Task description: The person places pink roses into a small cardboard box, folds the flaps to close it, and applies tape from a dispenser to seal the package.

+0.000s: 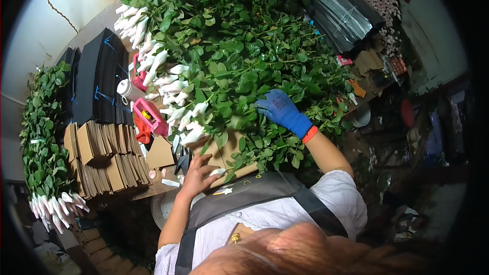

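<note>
A large heap of leafy green rose stems (244,51) covers the table in front of me, with white-netted flower heads (173,89) along its left side. My right hand (280,108), in a blue glove with an orange cuff, reaches over the heap. Its fingers stretch across the leaves, and I make out nothing held in them. My bare left hand (197,175) is low at the near edge, fingers apart, beside brown cardboard (230,147). One white-netted flower head (217,172) lies against its fingers; a firm grip does not show.
Left of the heap are a pink tool (149,115), a white bottle (130,91), stacked cardboard pieces (109,165) and strapped black sheets (97,79). Another netted bunch (46,132) stands far left. Clear plastic sleeves (338,10) lie at the back right.
</note>
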Demonstrator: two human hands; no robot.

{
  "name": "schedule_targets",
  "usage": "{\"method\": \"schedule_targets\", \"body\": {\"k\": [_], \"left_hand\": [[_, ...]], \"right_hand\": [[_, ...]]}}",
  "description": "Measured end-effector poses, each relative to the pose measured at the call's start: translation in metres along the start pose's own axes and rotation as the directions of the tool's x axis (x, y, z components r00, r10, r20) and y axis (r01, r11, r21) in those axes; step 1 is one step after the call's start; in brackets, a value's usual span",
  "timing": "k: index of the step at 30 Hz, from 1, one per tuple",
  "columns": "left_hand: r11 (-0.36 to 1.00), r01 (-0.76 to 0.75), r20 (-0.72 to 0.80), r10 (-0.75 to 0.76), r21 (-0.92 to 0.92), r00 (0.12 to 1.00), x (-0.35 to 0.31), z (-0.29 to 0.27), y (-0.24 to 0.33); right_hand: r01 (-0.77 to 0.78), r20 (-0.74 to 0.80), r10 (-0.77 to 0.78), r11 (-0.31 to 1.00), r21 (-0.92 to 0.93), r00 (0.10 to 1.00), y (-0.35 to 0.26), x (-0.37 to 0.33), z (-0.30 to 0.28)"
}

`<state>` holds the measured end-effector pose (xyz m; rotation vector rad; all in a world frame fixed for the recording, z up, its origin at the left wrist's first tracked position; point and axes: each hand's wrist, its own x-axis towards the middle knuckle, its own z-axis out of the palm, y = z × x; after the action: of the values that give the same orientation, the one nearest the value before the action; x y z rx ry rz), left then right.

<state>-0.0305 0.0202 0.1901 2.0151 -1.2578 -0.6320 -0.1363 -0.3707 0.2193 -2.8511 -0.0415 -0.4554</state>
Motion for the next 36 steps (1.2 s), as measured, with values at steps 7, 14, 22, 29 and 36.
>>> {"method": "schedule_targets", "body": {"k": [7, 14, 22, 29, 36], "left_hand": [[0.998, -0.018, -0.03, 0.02, 0.061, 0.999, -0.004, 0.0, -0.001], [0.999, -0.011, -0.012, 0.011, 0.03, 1.0, 0.003, 0.0, -0.002], [0.999, 0.004, -0.047, -0.002, 0.036, 0.999, -0.005, 0.002, -0.001], [0.998, -0.002, -0.03, 0.004, 0.062, 1.0, -0.004, 0.003, -0.005], [0.998, -0.014, -0.03, 0.016, 0.067, 0.999, -0.002, 0.001, -0.003]], "right_hand": [[-0.426, 0.299, 0.395, 0.904, 0.043, 0.869, -0.004, 0.032, -0.05], [-0.14, -0.055, 0.129, 0.913, -0.383, 0.99, 0.036, 0.118, -0.006], [0.016, -0.578, -0.241, 0.931, -0.365, 0.78, -0.005, 0.134, -0.075], [0.044, -0.064, -0.058, 0.979, -0.201, 0.996, -0.03, 0.073, -0.058], [0.084, 0.258, -0.023, 0.97, -0.227, 0.966, -0.008, 0.078, -0.011]]}}
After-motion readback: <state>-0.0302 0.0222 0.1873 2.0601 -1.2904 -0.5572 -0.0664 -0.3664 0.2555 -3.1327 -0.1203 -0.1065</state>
